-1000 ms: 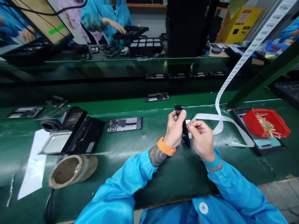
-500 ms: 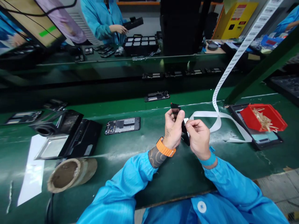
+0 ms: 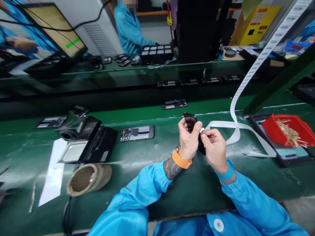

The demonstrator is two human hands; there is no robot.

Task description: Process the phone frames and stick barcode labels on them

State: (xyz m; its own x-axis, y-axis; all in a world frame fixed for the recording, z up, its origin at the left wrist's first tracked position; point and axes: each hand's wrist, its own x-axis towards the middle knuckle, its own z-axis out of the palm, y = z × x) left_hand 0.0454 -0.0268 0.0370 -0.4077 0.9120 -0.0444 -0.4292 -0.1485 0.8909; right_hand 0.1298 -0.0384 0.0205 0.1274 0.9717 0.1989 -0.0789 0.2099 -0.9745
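Scuffed green counter point(image 3: 137, 170), left hand point(image 3: 189, 141) grasping a slim dark panel point(image 3: 202, 148) tilted above it, right hand point(image 3: 216, 150) with fingertips pinched at the panel's side, opened phone point(image 3: 137, 133) lying left, red bin point(image 3: 304, 129) right, yellow cabinet point(image 3: 267, 21) beyond, blue-coated person point(image 3: 129, 31) across

Phone part point(image 3: 191, 120): thin, flat, black and glossy, with a red speck at its upper corner; held tilted on edge above the bench point(image 3: 137, 157) in the left hand point(image 3: 188, 142), which hides its middle. White piece point(image 3: 202, 130): small, partly hidden, pinched at the right hand's point(image 3: 215, 149) fingertips beside the part.
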